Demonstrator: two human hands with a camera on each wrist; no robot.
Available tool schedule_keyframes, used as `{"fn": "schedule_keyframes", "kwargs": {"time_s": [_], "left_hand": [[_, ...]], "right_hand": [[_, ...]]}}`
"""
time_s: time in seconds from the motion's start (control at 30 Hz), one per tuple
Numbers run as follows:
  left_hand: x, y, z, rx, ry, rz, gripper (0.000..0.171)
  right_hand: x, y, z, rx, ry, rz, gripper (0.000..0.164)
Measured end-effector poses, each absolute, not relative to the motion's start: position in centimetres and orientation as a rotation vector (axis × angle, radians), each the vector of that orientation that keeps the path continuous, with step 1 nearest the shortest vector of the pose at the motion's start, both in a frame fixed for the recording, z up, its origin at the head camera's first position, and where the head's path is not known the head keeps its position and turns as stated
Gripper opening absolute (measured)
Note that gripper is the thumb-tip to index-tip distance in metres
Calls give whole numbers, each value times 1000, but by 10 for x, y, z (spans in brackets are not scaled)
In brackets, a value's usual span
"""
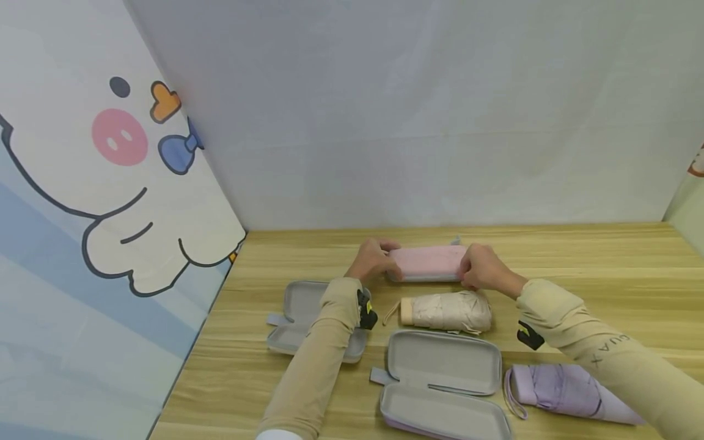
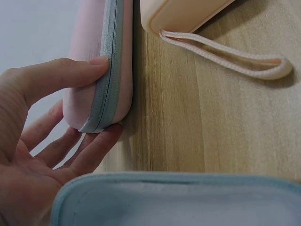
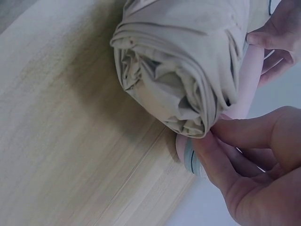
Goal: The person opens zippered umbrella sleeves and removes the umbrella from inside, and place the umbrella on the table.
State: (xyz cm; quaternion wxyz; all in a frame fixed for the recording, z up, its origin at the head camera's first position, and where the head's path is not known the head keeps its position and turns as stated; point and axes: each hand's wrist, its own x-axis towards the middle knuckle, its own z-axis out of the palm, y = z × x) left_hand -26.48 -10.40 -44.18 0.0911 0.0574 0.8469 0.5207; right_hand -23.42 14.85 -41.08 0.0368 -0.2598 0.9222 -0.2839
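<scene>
A pink zippered case (image 1: 428, 263) with a grey-green zip lies closed near the back of the table. My left hand (image 1: 375, 261) grips its left end. In the left wrist view the thumb (image 2: 99, 67) lies along the zip, while other fingers reach round the rounded end. At the opposite end, my right hand (image 1: 484, 267) pinches with thumb and forefinger by the zip; the fingertips are partly hidden behind a folded beige umbrella (image 3: 178, 61). That umbrella (image 1: 448, 310) lies just in front of the case, its wrist loop (image 2: 225, 56) pointing left.
An open grey-lined case (image 1: 299, 302) sits under my left forearm. Another open case (image 1: 445, 360), purple outside, lies at the front middle. A folded purple umbrella (image 1: 572, 391) rests right of it beside my right sleeve. A pale cloth wall (image 1: 440, 122) borders the table's back edge.
</scene>
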Motion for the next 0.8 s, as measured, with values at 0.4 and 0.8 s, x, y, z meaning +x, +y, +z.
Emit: {"fn": "schedule_keyframes", "kwargs": {"time_s": [0.4,0.8], "left_hand": [[-267,-104,-443,156,2524,1548,61],[-269,-102,-444,135,2517,1549,60]], "right_hand": [[-239,144,-413,-839,2843,-839,20],[-244,140,-417,-844,2823,-878,21]]}}
